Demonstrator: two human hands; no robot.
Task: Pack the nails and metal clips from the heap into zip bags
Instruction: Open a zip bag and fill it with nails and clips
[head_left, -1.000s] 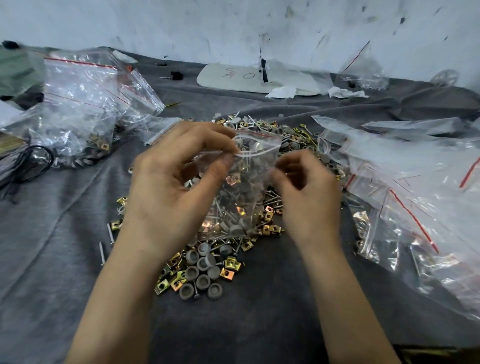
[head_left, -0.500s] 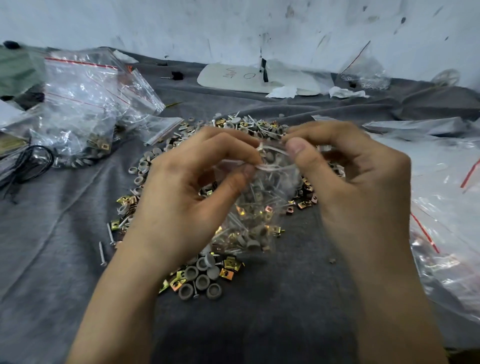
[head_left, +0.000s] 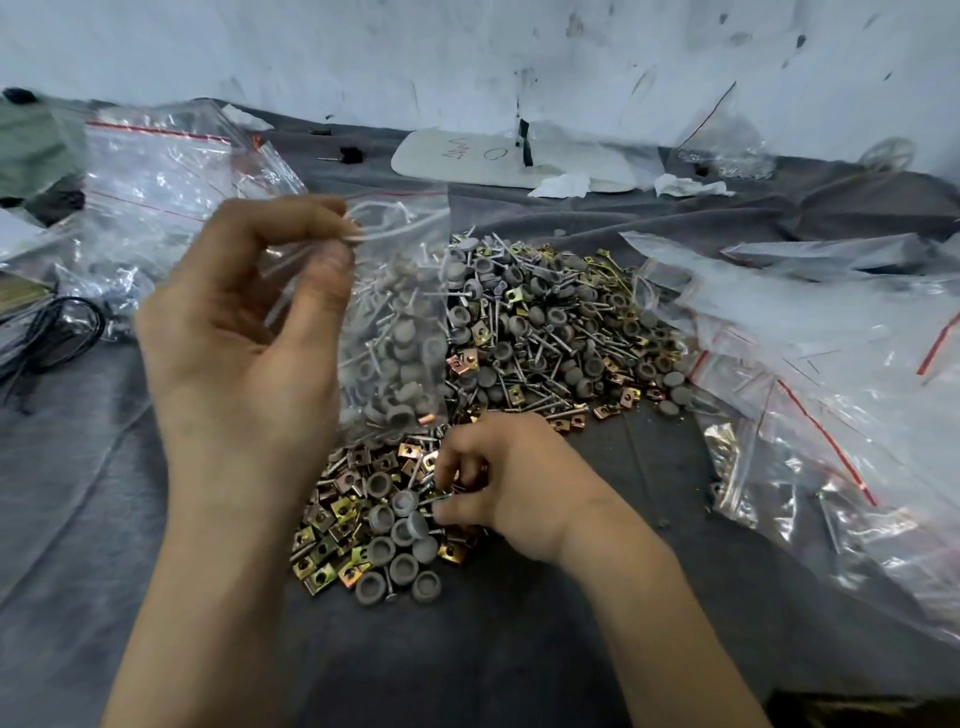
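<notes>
Lower centre, the right hand (head_left: 498, 483) curls its fingers into the near end of the heap (head_left: 545, 338), pinching nails (head_left: 434, 500) among brass clips (head_left: 332, 512). Above and to the left, the left hand (head_left: 244, 332) pinches the mouth of a zip bag (head_left: 400, 332) between thumb and forefinger. The part-filled bag hangs just above the right hand, over the heap. Other bags (head_left: 831, 374) lie at right.
</notes>
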